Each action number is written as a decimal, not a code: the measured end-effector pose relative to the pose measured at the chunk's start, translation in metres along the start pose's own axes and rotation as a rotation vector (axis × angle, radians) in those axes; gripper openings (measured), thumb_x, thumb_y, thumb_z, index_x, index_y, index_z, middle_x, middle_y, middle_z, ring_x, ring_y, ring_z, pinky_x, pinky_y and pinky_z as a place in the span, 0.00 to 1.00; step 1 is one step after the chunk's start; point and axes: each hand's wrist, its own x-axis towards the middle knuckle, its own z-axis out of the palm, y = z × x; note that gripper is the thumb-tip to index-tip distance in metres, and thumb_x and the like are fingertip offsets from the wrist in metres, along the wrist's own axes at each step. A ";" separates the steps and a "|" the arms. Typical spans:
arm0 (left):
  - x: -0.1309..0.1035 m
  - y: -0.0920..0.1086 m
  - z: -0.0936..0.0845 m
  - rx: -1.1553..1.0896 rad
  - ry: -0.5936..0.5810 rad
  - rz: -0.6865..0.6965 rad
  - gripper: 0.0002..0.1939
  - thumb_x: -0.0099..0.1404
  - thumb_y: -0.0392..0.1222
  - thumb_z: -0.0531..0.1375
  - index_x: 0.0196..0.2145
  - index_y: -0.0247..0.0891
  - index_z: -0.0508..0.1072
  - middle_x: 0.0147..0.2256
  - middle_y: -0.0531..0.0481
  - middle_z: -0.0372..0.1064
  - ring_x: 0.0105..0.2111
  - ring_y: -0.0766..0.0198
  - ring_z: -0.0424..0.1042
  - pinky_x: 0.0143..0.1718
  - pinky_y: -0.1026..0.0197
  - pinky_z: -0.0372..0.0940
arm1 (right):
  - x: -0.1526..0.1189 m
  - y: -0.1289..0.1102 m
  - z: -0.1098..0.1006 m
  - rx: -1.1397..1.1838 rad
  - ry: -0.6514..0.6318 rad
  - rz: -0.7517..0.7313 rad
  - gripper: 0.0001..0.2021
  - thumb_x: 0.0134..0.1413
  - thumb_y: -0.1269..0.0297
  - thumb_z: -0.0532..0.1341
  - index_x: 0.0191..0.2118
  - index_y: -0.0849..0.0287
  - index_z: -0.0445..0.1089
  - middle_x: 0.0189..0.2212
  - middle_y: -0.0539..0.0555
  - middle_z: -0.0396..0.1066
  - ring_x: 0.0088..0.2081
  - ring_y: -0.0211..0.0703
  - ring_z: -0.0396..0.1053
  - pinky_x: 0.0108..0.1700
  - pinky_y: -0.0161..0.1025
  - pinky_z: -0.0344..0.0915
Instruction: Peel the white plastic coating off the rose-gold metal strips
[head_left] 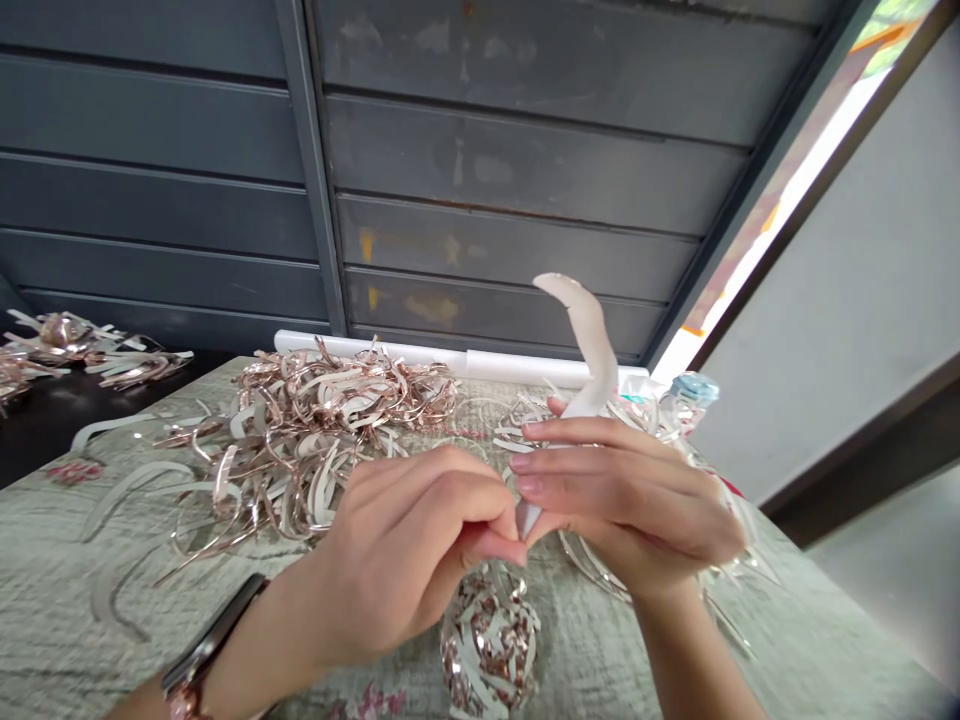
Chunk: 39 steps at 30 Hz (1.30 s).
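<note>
My left hand (427, 550) is closed, with thumb and forefinger pinching the lower end of a white curled strip (591, 340). My right hand (622, 490) lies beside it, fingers stretched and close together over the strip, thumb underneath. From between the right fingers the strip rises and bends left at its tip. Below both hands sits a clear rounded container (491, 640), filled with rose-gold and white strips; its upper part is partly covered by my hands. To the left spreads a heap of curled rose-gold and white strips (330, 400).
A pale wood-patterned tabletop (300, 630) with printed flowers lies under everything. A long white bar (375, 348) runs along its back edge before the dark panelled wall. A bluish-capped clear item (690, 395) stands at right rear. More strips (67, 340) rest on a dark surface far left.
</note>
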 end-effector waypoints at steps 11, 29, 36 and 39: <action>-0.006 -0.006 -0.010 -0.171 -0.161 -0.167 0.04 0.75 0.43 0.56 0.43 0.40 0.67 0.37 0.52 0.68 0.37 0.68 0.70 0.40 0.66 0.64 | 0.005 -0.002 -0.004 -0.049 -0.073 -0.025 0.08 0.65 0.62 0.64 0.38 0.58 0.80 0.34 0.52 0.84 0.43 0.47 0.82 0.49 0.48 0.80; -0.005 -0.003 -0.006 -0.157 -0.153 -0.123 0.05 0.71 0.30 0.60 0.38 0.38 0.69 0.31 0.57 0.72 0.30 0.74 0.70 0.34 0.70 0.63 | 0.006 -0.003 -0.009 -0.158 -0.081 -0.133 0.04 0.60 0.65 0.69 0.35 0.58 0.80 0.34 0.50 0.84 0.40 0.45 0.83 0.52 0.42 0.79; -0.005 -0.009 0.004 -0.007 -0.151 -0.047 0.07 0.76 0.36 0.52 0.37 0.38 0.65 0.29 0.55 0.69 0.26 0.71 0.67 0.29 0.68 0.62 | 0.002 0.005 -0.012 -0.150 -0.106 -0.134 0.04 0.61 0.67 0.67 0.38 0.60 0.80 0.36 0.52 0.84 0.44 0.47 0.82 0.52 0.45 0.79; -0.006 -0.008 0.004 0.093 -0.168 -0.040 0.08 0.77 0.36 0.50 0.36 0.39 0.62 0.26 0.58 0.68 0.22 0.72 0.66 0.27 0.68 0.61 | 0.002 0.009 -0.010 -0.119 -0.106 -0.129 0.05 0.62 0.68 0.66 0.38 0.62 0.80 0.35 0.55 0.84 0.43 0.48 0.82 0.52 0.46 0.79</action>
